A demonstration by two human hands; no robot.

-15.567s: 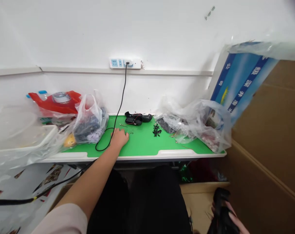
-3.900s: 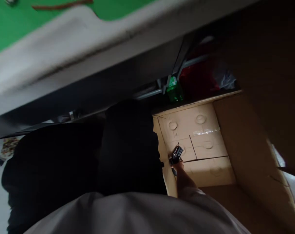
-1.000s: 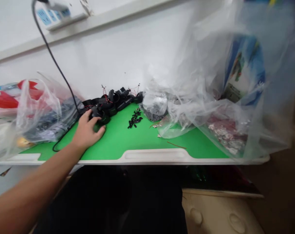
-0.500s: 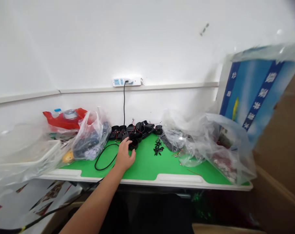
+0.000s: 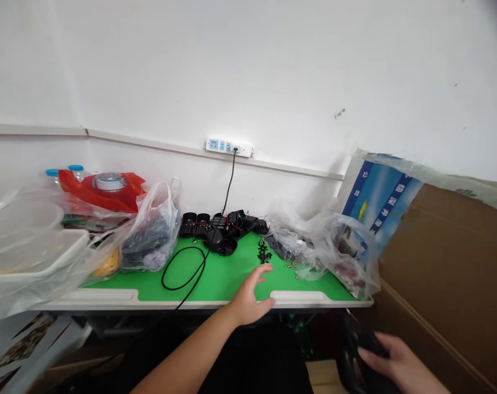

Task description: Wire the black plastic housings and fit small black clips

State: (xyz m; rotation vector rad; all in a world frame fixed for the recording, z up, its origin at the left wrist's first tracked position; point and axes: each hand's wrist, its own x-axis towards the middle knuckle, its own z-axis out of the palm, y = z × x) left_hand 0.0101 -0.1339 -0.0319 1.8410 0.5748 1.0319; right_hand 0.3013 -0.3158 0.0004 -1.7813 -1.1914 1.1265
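A person's left hand (image 5: 247,300), fingers spread apart and gripping nothing, hovers over the front edge of a green mat (image 5: 227,279). Just beyond the fingertips lies a small pile of black pieces (image 5: 264,253). Farther past the fingers, a row of black parts with red wires (image 5: 219,229) sits against the wall, and a coiled black cord (image 5: 183,269) lies to their left. A clear plastic bag (image 5: 322,246) lies right of the fingers. Below the table, the right hand (image 5: 390,358) has its fingers together, clamped over a black object (image 5: 357,355), beside a cardboard box (image 5: 433,284). A power strip (image 5: 227,146) is on the wall above.
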